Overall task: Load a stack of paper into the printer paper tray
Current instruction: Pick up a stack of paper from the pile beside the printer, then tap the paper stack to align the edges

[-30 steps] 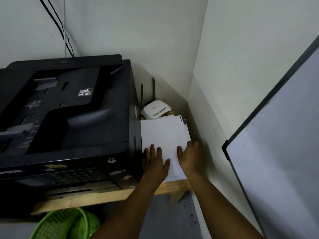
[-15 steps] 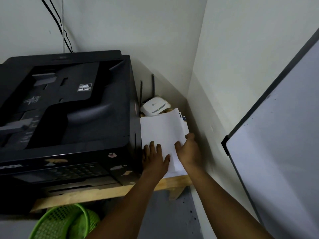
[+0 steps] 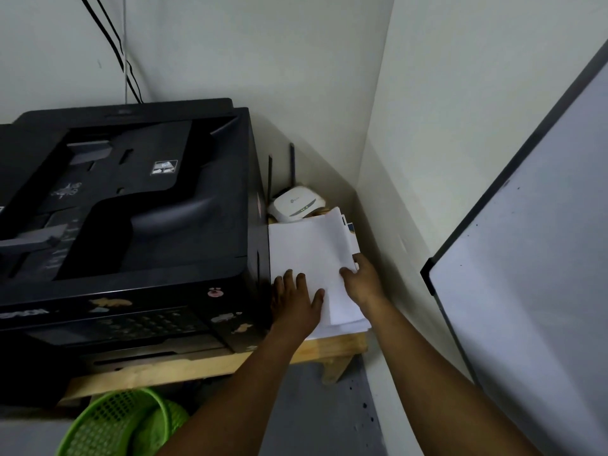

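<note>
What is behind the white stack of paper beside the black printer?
Behind the white stack of paper sits a white router with two dark antennas; its lower part and whatever lies beneath it are hidden by the paper.

Quick count: one black printer point(image 3: 125, 205), one white router point(image 3: 297, 205) w/ two black antennas point(image 3: 292, 164) up. One stack of white paper point(image 3: 312, 255), sheet count can't tell. Two hands on it: left hand point(image 3: 296, 301), right hand point(image 3: 363, 281). One wooden table point(image 3: 204, 365). Green baskets point(image 3: 112, 422) below, looks like two nested. One whiteboard point(image 3: 539, 258). Two black cables point(image 3: 112, 37) up the wall.
</note>
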